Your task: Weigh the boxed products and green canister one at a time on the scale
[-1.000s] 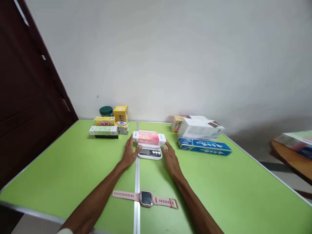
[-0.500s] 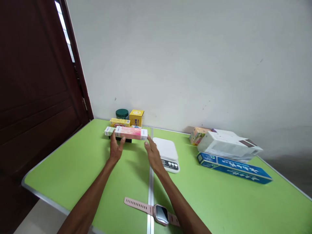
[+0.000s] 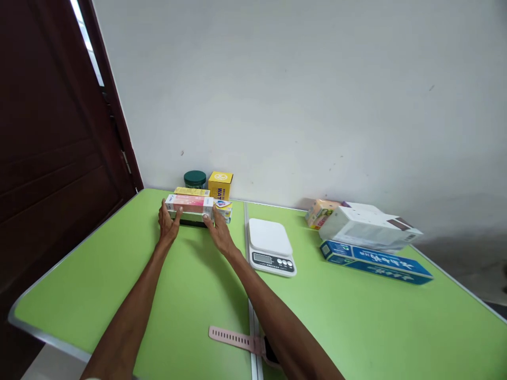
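A slim pink-and-white box (image 3: 192,203) lies lengthwise between my hands at the back left of the table. My left hand (image 3: 168,224) grips its left end, thumb in front and fingers behind. My right hand (image 3: 219,232) holds the right end, its thumb at the front corner. Directly under the pink box shows a pale green and white box (image 3: 190,216), and below that a dark box (image 3: 192,222). Close behind stand a yellow box (image 3: 192,191), a green-lidded jar (image 3: 195,178) and a taller yellow carton (image 3: 221,183). A small yellow-and-white box (image 3: 225,207) is beside my right fingers.
A white kitchen scale (image 3: 270,237) stands right of my right hand. Farther right are an orange pack (image 3: 320,212), a white plastic-wrapped pack (image 3: 368,228) and a long blue box (image 3: 376,262). A pink-strapped smartwatch (image 3: 237,338) lies near the front, partly beneath my right forearm.
Both hands have carried the pink box left, and it now lines up over the pale green box. My right hand has moved away from the scale. The view has shifted slightly.
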The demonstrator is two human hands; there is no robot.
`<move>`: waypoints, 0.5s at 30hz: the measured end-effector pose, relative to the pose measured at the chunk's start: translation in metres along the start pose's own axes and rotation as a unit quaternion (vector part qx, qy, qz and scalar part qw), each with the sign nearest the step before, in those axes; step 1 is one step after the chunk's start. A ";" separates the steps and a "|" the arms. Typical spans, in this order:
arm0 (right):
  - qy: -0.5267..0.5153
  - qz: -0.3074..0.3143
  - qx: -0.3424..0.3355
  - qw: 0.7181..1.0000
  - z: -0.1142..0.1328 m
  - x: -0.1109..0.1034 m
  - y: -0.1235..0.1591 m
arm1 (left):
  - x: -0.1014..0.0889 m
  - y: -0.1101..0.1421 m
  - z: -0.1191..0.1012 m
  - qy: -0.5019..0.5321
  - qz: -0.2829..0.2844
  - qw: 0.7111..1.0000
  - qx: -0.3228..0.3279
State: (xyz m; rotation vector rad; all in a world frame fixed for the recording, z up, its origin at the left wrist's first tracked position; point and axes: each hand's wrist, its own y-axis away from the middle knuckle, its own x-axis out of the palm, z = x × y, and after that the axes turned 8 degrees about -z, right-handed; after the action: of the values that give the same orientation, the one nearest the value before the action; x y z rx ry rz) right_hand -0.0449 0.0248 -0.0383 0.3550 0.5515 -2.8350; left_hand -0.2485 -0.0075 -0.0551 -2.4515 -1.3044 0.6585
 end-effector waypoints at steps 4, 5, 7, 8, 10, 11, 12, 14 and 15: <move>0.022 -0.016 -0.017 0.999 -0.002 -0.015 0.017 | -0.006 0.005 0.001 0.002 -0.013 1.000 0.010; 0.027 -0.032 -0.030 0.999 -0.003 -0.024 0.025 | -0.008 0.007 0.001 0.000 -0.023 1.000 0.017; 0.035 -0.079 -0.061 0.994 -0.008 -0.053 0.043 | -0.011 0.013 -0.003 -0.005 -0.042 0.998 0.044; 0.040 -0.112 -0.074 0.990 -0.012 -0.073 0.053 | -0.011 0.016 -0.007 -0.008 -0.049 0.997 0.063; 0.055 -0.200 -0.084 0.975 -0.024 -0.123 0.072 | -0.007 0.025 -0.020 -0.008 -0.050 0.993 0.107; 0.069 -0.254 -0.079 0.962 -0.033 -0.153 0.082 | -0.003 0.033 -0.029 -0.003 -0.045 0.991 0.127; 0.090 -0.312 -0.071 0.943 -0.043 -0.184 0.093 | 0.003 0.043 -0.040 0.005 -0.037 0.989 0.146; 0.152 -0.418 -0.040 0.895 -0.067 -0.248 0.113 | 0.019 0.071 -0.067 0.034 -0.007 0.984 0.176; 0.183 -0.462 -0.018 0.868 -0.080 -0.278 0.122 | 0.029 0.090 -0.081 0.054 0.015 0.981 0.186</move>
State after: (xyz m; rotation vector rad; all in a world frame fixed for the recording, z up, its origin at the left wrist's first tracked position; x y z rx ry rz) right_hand 0.2654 -0.0047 -0.0738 0.8200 1.0923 -3.6738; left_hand -0.1297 -0.0359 -0.0337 -2.1719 -1.0005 0.6959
